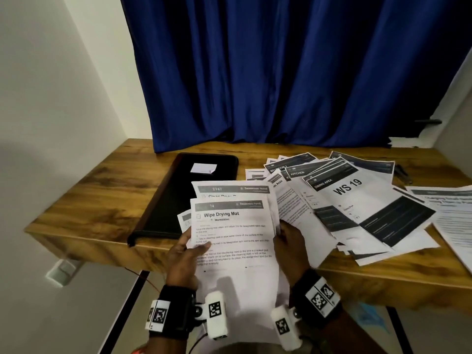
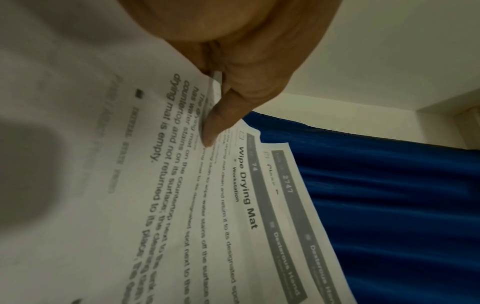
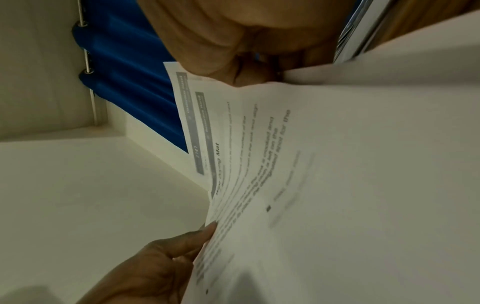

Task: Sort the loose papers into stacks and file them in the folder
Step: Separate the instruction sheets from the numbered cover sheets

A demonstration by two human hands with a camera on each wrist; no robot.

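I hold a small stack of printed sheets [image 1: 232,233] above the table's front edge; the top sheet reads "Wipe Drying Mat" [image 2: 246,197], with sheet "2747" behind it. My left hand [image 1: 190,249] pinches the stack's left edge, thumb on top [image 2: 221,121]. My right hand [image 1: 288,238] grips the stack's right edge [image 3: 249,82]. A closed black folder [image 1: 189,198] lies on the table to the left, with a small white note [image 1: 203,168] on it. Several loose papers [image 1: 352,198] lie fanned out on the right.
The wooden table [image 1: 84,200] stands against a blue curtain [image 1: 281,72], with a white wall on the left. More sheets [image 1: 454,218] reach the right edge of view. A dark pen-like object [image 1: 402,172] lies behind the papers.
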